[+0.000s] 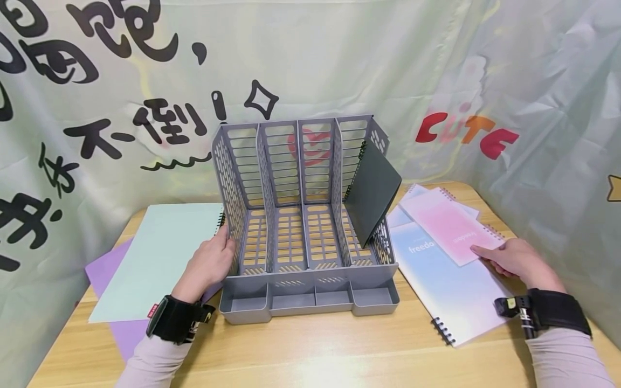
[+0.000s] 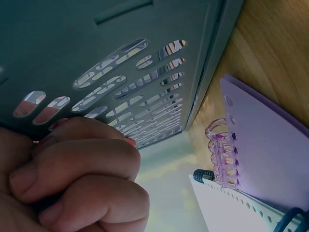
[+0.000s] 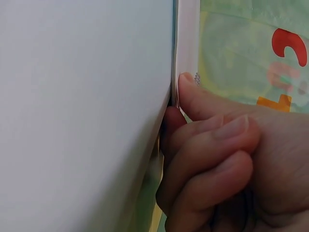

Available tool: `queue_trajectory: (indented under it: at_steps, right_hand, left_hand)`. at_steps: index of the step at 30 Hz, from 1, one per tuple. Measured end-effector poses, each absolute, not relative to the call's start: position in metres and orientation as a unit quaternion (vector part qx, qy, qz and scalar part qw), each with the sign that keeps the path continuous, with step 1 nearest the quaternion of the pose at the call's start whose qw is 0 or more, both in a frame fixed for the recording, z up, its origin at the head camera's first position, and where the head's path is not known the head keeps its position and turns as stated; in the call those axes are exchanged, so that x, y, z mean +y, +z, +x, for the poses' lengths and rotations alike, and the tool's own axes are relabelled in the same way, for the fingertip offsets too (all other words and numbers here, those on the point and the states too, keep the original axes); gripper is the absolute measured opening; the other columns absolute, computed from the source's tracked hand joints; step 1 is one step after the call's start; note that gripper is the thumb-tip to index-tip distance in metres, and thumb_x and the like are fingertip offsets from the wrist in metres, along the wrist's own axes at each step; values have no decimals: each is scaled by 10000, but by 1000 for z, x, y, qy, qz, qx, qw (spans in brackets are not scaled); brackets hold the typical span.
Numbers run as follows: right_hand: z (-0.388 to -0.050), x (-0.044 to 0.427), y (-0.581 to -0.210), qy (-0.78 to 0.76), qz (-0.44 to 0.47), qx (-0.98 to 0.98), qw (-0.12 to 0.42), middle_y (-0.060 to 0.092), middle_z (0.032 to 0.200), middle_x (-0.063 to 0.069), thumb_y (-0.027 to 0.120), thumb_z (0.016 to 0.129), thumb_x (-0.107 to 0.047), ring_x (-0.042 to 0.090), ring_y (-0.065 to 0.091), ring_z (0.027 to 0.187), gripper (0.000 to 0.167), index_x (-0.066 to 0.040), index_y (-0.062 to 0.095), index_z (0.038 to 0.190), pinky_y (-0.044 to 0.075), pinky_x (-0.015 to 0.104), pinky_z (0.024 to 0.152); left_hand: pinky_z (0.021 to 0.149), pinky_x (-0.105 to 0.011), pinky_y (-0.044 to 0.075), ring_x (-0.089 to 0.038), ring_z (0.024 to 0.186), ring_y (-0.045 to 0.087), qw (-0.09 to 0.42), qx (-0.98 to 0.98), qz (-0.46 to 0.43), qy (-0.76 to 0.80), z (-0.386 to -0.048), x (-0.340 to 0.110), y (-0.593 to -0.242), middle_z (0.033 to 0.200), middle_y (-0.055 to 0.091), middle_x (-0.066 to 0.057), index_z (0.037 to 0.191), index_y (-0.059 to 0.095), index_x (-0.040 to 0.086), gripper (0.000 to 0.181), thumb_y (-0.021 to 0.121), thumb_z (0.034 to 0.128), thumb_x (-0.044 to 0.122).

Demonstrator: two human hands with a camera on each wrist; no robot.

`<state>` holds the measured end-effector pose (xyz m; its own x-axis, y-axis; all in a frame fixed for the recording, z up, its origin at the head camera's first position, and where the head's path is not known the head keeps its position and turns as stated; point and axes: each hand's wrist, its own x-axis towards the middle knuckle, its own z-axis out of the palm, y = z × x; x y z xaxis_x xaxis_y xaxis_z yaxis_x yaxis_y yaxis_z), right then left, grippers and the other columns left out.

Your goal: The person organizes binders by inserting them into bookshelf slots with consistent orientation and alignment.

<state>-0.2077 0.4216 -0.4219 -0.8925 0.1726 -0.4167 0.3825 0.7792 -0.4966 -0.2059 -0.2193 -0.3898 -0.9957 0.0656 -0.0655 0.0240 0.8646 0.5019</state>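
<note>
In the head view a grey file rack (image 1: 303, 272) with upright dividers and small front trays stands mid-table. My left hand (image 1: 208, 264) grips the front of its left side panel (image 2: 63, 58), with fingers curled outside and skin showing through the slots. At the right, my right hand (image 1: 526, 264) pinches the near corner of a pink spiral notebook (image 1: 448, 221) between thumb and index finger. That notebook lies over a larger blue-and-white "freedo" notebook (image 1: 451, 291). A black spiral notebook (image 1: 373, 188) leans in the rack's rightmost slot.
Left of the rack, a mint-green notebook (image 1: 160, 258) overlaps a purple one (image 1: 121, 334). Another pale blue-lilac notebook (image 1: 400, 216) lies partly under the pink one. Behind the wooden table (image 1: 315, 350) hangs a printed cloth (image 1: 339, 59).
</note>
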Motion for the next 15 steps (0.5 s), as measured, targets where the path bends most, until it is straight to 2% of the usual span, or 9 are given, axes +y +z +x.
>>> queue_trajectory:
  at_steps: [3,6,12,15]
  right_hand:
    - [-208,424,-422,-295,141,928,179,475,584,-19,607,1001,-689,200,468,588,662,-140,545,636,311,346,617]
    - [-206,426,-420,-301,147,925,181,461,600,-15,610,996,-695,199,461,596,654,-129,529,679,316,343,620]
    - [-208,429,-417,-272,117,935,195,419,586,-23,585,1024,-672,187,441,577,645,-149,495,659,309,328,613]
    - [-211,433,-416,-249,89,943,202,427,575,-31,585,1036,-652,173,452,569,641,-156,507,637,315,315,606]
  left_hand:
    - [612,-374,392,-289,742,566,40,965,26,257,-206,-219,-390,829,533,-132,1587,372,20,504,300,1135,231]
    - [629,-381,406,-299,770,581,40,965,30,256,-207,-218,-390,890,586,-175,1611,352,19,527,295,1134,233]
    - [576,-369,376,-279,690,534,43,965,26,258,-207,-218,-390,827,519,-148,1582,366,10,504,293,1135,231]
    - [584,-370,387,-295,739,576,39,966,30,255,-206,-218,-389,921,598,-205,1578,372,7,503,297,1134,231]
